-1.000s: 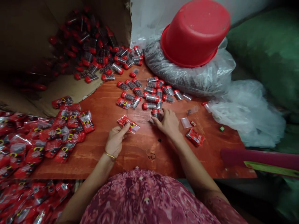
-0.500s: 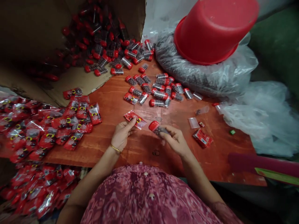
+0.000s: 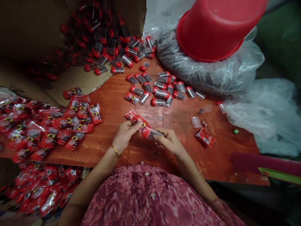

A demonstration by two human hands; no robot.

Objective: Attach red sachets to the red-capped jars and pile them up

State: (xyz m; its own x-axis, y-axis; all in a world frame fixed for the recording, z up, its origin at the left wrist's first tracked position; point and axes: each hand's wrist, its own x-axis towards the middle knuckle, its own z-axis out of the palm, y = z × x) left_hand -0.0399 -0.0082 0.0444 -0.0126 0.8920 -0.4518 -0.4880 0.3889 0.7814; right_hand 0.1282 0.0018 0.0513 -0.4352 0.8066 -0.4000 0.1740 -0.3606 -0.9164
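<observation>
Between thumb and fingers my left hand (image 3: 125, 135) pinches a red printed plastic packet (image 3: 139, 120). My right hand (image 3: 168, 140) grips a clear tube of dark pellets (image 3: 155, 133), and the tube's red-capped end sits at or inside the packet's mouth; the exact depth is hard to make out. Both hands are close together above the orange-red tabletop (image 3: 113, 103). Beyond them lie several red-capped tubes (image 3: 161, 92) of the same kind, with one red packet (image 3: 132, 97) beside them.
Filled red packets (image 3: 49, 138) heap up at the left. A cardboard box (image 3: 30, 62) spills capped tubes at the back left. A red bucket (image 3: 218, 31) stands upside down on a clear bag (image 3: 202, 78) of dark pellets. Loose packets (image 3: 205, 138) and plastic bags (image 3: 275, 119) lie at the right.
The tube in my right hand has moved left, and its red cap now meets the packet. The packet looks stretched around that end. My left hand has stayed nearly in place.
</observation>
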